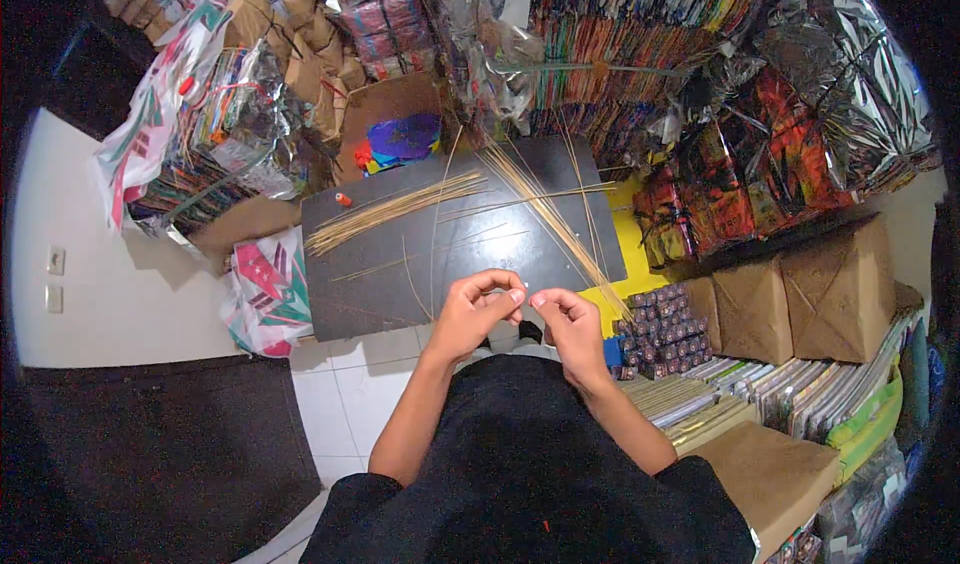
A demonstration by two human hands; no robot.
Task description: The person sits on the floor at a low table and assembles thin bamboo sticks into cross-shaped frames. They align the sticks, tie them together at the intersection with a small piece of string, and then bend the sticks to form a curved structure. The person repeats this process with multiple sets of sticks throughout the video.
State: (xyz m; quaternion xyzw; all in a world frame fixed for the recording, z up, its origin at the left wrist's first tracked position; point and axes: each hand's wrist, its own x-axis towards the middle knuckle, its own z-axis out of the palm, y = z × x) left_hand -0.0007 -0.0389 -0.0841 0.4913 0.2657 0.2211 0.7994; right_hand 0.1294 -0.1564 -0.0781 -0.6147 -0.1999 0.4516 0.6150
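Observation:
My left hand (475,314) and my right hand (572,332) meet at the near edge of a dark table (370,299), fingertips almost touching. Each thumb presses against its index finger in a pinch. Whatever lies between the fingertips is too small to make out. Beyond my hands, one bundle of thin bamboo sticks (395,212) lies slanted on the left of the tabletop. Another bundle of long sticks (548,216) runs from the far side toward the near right corner. A few single sticks lie loose around them. A small orange-red spool (343,200) sits by the left bundle.
Wrapped stacks of colourful flat packs (610,74) rise behind the table. At the right are brown paper parcels (835,289) and a pile of small dark purple packs (660,329). A blue-purple sheet (403,139) lies at the far edge. White floor tiles (340,404) show below.

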